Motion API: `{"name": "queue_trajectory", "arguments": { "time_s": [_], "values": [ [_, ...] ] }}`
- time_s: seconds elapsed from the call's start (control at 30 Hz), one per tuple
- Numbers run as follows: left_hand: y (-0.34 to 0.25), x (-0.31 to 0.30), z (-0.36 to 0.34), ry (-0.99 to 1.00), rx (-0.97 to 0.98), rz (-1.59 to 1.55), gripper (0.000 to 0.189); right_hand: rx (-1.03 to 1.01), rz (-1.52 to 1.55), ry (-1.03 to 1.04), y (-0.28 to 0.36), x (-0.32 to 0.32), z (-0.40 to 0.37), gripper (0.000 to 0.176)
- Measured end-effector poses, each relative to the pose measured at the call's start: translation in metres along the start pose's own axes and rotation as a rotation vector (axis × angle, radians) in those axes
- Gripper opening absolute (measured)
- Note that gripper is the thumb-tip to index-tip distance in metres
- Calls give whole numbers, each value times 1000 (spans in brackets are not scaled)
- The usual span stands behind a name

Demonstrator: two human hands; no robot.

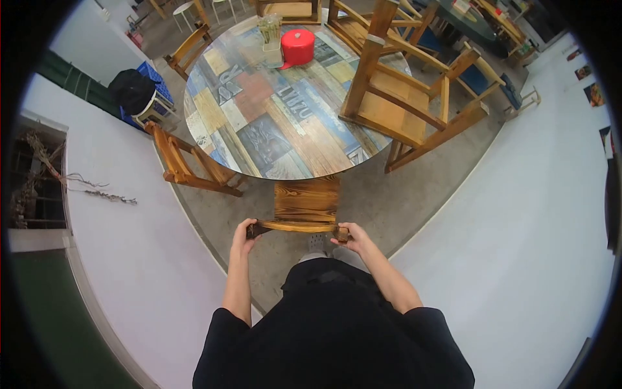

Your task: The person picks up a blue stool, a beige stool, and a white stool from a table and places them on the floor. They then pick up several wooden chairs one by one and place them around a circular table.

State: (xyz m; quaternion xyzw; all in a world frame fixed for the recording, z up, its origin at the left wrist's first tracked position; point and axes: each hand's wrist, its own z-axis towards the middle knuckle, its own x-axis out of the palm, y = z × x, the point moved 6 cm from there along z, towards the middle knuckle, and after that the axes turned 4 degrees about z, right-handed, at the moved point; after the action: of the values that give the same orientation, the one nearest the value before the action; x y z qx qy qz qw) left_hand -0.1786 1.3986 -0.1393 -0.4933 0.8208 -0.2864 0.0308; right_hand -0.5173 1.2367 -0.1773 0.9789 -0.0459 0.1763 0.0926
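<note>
A wooden chair (306,202) stands right in front of me, its seat partly tucked under the round table (285,123) with a patchwork printed top. My left hand (243,235) grips the left end of the chair's top back rail. My right hand (348,235) grips the rail's right end. Both hands are closed around the wood. A grey shoe shows below the rail, between my hands.
On the table's far side sit a red round container (298,45) and a glass holder (270,31). Another chair (402,97) rests tilted on the table's right edge. A third chair (188,162) stands left. White walls curve on both sides; a blue crate (154,78) lies left.
</note>
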Motion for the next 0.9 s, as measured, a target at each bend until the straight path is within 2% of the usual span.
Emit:
{"name": "queue_trajectory", "arguments": {
  "time_s": [0.13, 0.27, 0.37, 0.47, 0.57, 0.67, 0.7, 0.73, 0.77, 0.8, 0.83, 0.87, 0.9],
  "values": [
    [0, -1, 3, -26, -25, -19, 23, 9, -53, -40, 1, -1, 3, 30],
    [1, -4, 0, -42, 47, -13, 21, 7, -93, -63, -2, 0, 1, 29],
    [18, -16, -11, -52, 17, -39, 18, 11, -122, 12, 0, -1, 9, 30],
    [16, -17, -15, -75, 11, -43, 18, -14, -229, -1, 5, 5, 10, 30],
    [14, -18, -15, -52, 19, 12, 24, 2, -289, 50, 6, 9, 3, 37],
    [24, -27, -3, -105, -4, -3, 33, 52, -539, 71, 17, 9, -17, 53],
    [21, -29, -7, -237, 45, 103, 36, 28, -684, 48, 23, 6, -17, 68],
    [18, -29, -14, -372, 95, 209, 39, 7, -818, 36, 30, 8, -23, 74],
    [15, -29, -21, -508, 145, 317, 43, -15, -916, -2, 35, 4, -19, 74],
    [8, -27, -27, -670, 278, 478, 47, -37, -1012, -41, 40, 0, -17, 75],
    [3, -21, -35, -830, 413, 637, 51, -157, -1100, -105, 46, -1, -17, 61],
    [-1, -9, -41, -990, 550, 794, 55, -235, -1114, -66, 52, -4, -17, 60],
    [-3, 10, -53, -993, 625, 793, 57, -312, -1126, -28, 61, -7, -21, 58]
  ]
}}
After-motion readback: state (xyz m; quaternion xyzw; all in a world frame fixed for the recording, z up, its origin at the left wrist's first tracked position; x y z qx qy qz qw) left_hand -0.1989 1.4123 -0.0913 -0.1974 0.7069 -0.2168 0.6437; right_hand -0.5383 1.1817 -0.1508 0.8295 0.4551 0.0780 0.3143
